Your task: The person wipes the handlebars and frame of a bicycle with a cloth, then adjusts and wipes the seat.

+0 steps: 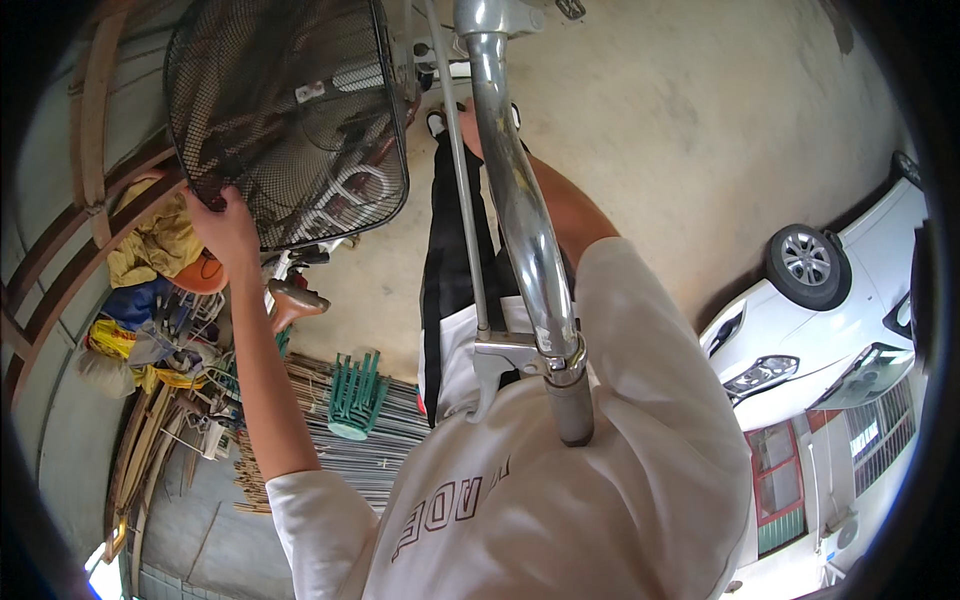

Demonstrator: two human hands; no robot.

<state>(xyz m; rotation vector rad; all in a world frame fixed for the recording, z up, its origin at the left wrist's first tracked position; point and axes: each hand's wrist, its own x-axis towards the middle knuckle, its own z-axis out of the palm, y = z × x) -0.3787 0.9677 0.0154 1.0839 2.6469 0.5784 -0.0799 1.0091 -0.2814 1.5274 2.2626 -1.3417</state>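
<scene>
A black wire-mesh bicycle basket (330, 150) fills the upper left. My left hand (225, 225) holds its lower left edge, with the fingertips partly hidden by the mesh. A shiny metal bicycle handlebar (517, 195) with a dark grip (570, 412) runs down the middle, close to my white shirt. Its brake lever (491, 367) and a thin metal rod (461, 172) lie alongside. My right hand (470, 127) is low behind the handlebar and mostly hidden; what it touches cannot be seen.
A brown bicycle saddle (296, 304) is beside my left forearm. Beyond it are a green stool (356, 397), bundled rods (375, 450), wooden poles (142, 442) and piled bags (150, 247). A brown frame (75, 255) stands far left. A white car (832, 322) is at right on the concrete floor (675, 112).
</scene>
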